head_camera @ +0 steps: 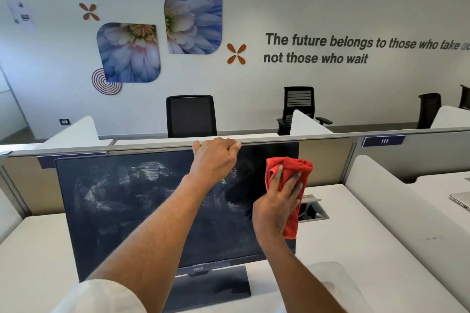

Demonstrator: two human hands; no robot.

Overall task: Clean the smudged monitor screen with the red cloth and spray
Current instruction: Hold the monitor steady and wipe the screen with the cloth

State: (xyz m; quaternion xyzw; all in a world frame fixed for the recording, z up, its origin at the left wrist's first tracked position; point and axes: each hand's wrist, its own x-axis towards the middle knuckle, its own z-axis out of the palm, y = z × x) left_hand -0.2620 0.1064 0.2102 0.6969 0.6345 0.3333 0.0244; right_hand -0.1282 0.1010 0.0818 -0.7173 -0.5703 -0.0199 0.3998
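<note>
Left grip [213, 157] clamped over monitor [152, 211] top edge to steady it; right grip [274, 207], fingers [277, 173] flat, pressed cloth [292, 166] onto monitor's right side; thumb hold unclear.

- We see a white worktop [356, 223] that runs from left to right.
- A dark monitor [127, 211] stands on it, held up by a flat dark stand [211, 287] that sits right on the worktop.
- Just to the right of the monitor there is a grey hatch [314, 211] set into the worktop, with its lid up.
- Near the front edge we see a pale, blurry thing [328, 277]. We cannot tell what it is.
- A white side wall [381, 198] rises at the right end of the worktop.
</note>
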